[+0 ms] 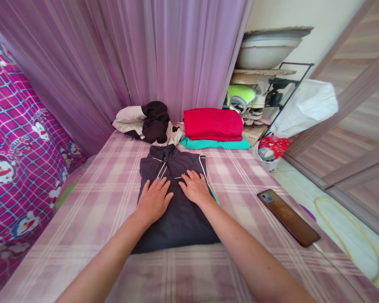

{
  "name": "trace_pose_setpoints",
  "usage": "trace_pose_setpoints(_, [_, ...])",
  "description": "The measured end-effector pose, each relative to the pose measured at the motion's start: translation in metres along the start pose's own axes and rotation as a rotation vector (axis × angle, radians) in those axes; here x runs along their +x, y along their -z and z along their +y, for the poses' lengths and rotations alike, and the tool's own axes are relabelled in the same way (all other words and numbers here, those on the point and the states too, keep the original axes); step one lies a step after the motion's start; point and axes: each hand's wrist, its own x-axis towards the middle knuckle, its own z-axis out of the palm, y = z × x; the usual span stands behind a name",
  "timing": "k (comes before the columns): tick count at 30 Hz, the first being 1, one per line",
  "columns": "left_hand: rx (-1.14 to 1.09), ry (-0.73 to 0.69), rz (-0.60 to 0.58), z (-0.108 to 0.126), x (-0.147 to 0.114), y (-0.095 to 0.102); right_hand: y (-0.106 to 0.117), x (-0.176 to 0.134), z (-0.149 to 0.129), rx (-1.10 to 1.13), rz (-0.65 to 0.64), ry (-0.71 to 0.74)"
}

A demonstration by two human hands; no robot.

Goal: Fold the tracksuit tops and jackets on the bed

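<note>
Jacket (180, 219) lies folded in front of you

Your left grip (154, 200) and right grip (195, 187) rest on its dark front, released, palms down with the fingers spread. Close beyond the collar (162, 150) you have a black and pale garment heap (154, 122) at left. To the right of that, a folded red cloth (213, 124) sits on a turquoise cloth (217, 144). A brown phone (287, 216) lies well apart on your right, with a pale cable (318, 249) in its end.

Your hands and forearms cover parts of the jacket. A turquoise strip (215, 198) peeks out at its right edge; you cannot tell what it belongs to. The cable leaves your view at the bottom, and the filling of the red bag (273, 147) is hard to make out.

Under everything is a plaid-covered surface (246, 176) (bed or bench, you cannot tell). Around you are a purple curtain (183, 50), a cartoon-print cloth (22, 168), a black rack (298, 64) with a basin (268, 50), a white bag (309, 105) and a yellow cord (332, 201) on pale floor (297, 176).
</note>
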Motion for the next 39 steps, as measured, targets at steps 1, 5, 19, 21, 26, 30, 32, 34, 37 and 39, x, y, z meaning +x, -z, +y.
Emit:
trace_pose_setpoints(1, [0.009,0.021,0.026,-0.002,-0.013,-0.005,0.003,0.001,0.0,0.006,-0.005,0.0])
trace_pose_setpoints(5, [0.019,0.078,0.09,-0.008,-0.028,-0.021,0.023,-0.005,-0.01,0.049,0.047,-0.006])
trace_pose_setpoints(19, [0.013,0.1,0.132,-0.012,-0.028,-0.033,0.015,-0.09,0.017,-0.017,-0.042,0.038])
trace_pose_setpoints(21, [0.013,0.1,0.126,-0.012,-0.027,-0.033,0.015,-0.089,0.025,-0.011,-0.048,0.023])
trace_pose_setpoints(26, [0.051,0.129,0.091,0.0,-0.026,-0.02,0.011,-0.089,0.025,-0.012,-0.023,0.025])
trace_pose_setpoints(30, [0.087,0.16,0.109,0.032,-0.031,-0.014,0.007,-0.09,0.025,-0.027,-0.008,0.021])
trace_pose_setpoints(32, [0.074,0.135,0.129,0.047,-0.037,-0.017,0.005,-0.09,0.027,-0.027,0.002,0.029])
trace_pose_setpoints(34, [0.068,0.136,0.14,0.056,-0.044,-0.022,0.003,-0.09,0.029,-0.026,0.017,0.043])
trace_pose_setpoints(37, [0.096,0.143,0.148,0.051,-0.055,-0.027,-0.001,-0.089,0.031,-0.025,0.039,0.057])
trace_pose_setpoints(39, [0.123,0.152,0.144,0.041,-0.061,-0.027,-0.002,-0.089,0.032,-0.021,0.049,0.055])
